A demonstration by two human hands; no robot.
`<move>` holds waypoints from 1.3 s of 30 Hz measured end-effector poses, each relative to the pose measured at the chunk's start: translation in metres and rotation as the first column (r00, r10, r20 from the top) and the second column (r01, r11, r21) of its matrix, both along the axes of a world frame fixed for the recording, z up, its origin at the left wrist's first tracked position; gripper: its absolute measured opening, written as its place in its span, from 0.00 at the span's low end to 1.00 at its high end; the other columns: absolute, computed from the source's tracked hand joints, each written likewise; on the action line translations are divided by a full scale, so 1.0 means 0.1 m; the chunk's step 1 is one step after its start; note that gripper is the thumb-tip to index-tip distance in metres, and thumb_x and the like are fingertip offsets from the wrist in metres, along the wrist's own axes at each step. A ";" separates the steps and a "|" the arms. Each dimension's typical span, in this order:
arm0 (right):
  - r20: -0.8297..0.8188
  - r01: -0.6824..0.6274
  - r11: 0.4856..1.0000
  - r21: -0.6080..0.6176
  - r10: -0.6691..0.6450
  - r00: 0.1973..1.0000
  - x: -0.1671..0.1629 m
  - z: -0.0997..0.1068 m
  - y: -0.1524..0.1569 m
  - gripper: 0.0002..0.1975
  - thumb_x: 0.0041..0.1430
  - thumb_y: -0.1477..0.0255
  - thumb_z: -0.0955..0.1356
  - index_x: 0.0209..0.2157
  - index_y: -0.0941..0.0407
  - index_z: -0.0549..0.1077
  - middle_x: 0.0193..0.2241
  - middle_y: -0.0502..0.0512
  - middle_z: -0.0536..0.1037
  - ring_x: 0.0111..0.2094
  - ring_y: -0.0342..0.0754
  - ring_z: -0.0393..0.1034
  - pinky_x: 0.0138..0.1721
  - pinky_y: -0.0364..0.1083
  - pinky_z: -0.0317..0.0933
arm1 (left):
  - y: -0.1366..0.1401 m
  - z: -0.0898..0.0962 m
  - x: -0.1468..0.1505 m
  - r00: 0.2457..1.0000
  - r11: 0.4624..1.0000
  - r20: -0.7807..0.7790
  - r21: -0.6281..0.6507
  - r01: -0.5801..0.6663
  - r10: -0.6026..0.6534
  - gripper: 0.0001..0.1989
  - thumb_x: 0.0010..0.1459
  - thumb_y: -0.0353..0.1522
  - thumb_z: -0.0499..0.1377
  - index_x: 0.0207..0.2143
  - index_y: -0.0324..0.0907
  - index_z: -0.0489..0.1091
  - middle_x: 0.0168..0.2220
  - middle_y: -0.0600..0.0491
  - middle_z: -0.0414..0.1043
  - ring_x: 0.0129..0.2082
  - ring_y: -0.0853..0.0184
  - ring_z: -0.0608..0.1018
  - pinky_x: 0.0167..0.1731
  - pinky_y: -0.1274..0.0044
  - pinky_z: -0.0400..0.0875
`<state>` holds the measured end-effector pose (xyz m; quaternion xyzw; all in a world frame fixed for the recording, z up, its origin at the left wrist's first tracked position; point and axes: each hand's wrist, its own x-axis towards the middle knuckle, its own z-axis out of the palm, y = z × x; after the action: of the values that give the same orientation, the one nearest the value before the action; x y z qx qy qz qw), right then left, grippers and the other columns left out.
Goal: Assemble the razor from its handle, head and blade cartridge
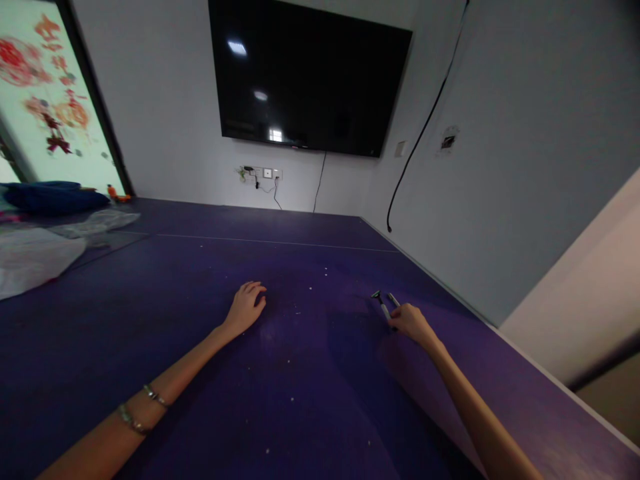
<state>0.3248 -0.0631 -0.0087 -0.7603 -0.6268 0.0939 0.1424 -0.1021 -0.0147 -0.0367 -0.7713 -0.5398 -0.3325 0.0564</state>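
My right hand (411, 321) is closed around the handle of a razor (384, 309), whose head points away from me to the upper left. Just right of the razor lies a thin pale stick-like object (394, 301). Its near end is hidden by my fingers, and I cannot tell whether they touch it. On the purple tabletop (280, 347) my left hand (245, 309) rests with loosely curved fingers and the thumb apart, holding nothing. Two bracelets circle the left forearm.
Several small white specks dot the tabletop. Clear plastic (97, 223), a white bag (35, 260) and dark blue cloth (55, 197) lie at the far left, near a small orange item (117, 195). A black cable (425, 123) hangs along the right wall. A television (315, 73) hangs ahead.
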 end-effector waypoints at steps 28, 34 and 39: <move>0.118 -0.361 0.922 0.142 0.346 0.931 -1.65 0.40 -0.48 0.11 0.55 0.71 0.63 0.31 0.60 0.75 0.31 0.60 0.77 0.31 0.49 0.72 0.31 0.42 0.57 | -0.22 0.29 1.41 0.917 0.817 0.377 -0.483 0.316 -0.132 0.20 0.50 0.39 0.52 0.11 0.38 0.62 0.12 0.59 0.49 0.16 0.74 0.56 0.18 0.79 0.46; 0.060 -0.355 0.919 0.170 0.350 0.935 -1.42 0.43 -0.51 0.17 0.57 0.65 0.61 0.29 0.59 0.77 0.27 0.59 0.78 0.29 0.49 0.72 0.30 0.42 0.57 | -0.08 0.35 1.16 0.991 0.766 0.113 -0.631 0.123 -0.067 0.16 0.50 0.36 0.52 0.16 0.36 0.69 0.13 0.55 0.58 0.17 0.72 0.64 0.19 0.79 0.54; -0.024 -0.261 0.959 0.112 0.265 0.964 -1.01 0.32 -0.47 0.15 0.54 0.67 0.62 0.34 0.59 0.78 0.31 0.59 0.79 0.33 0.51 0.73 0.31 0.42 0.60 | 0.07 0.41 0.83 0.999 0.750 -0.035 -0.661 0.008 -0.041 0.12 0.49 0.34 0.53 0.19 0.37 0.71 0.16 0.50 0.67 0.20 0.67 0.71 0.22 0.79 0.60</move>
<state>0.2236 -0.1104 0.0236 -0.6596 -0.7235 0.0926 0.1815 -0.0194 -0.0078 0.0041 -0.7561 -0.6108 -0.1029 -0.2112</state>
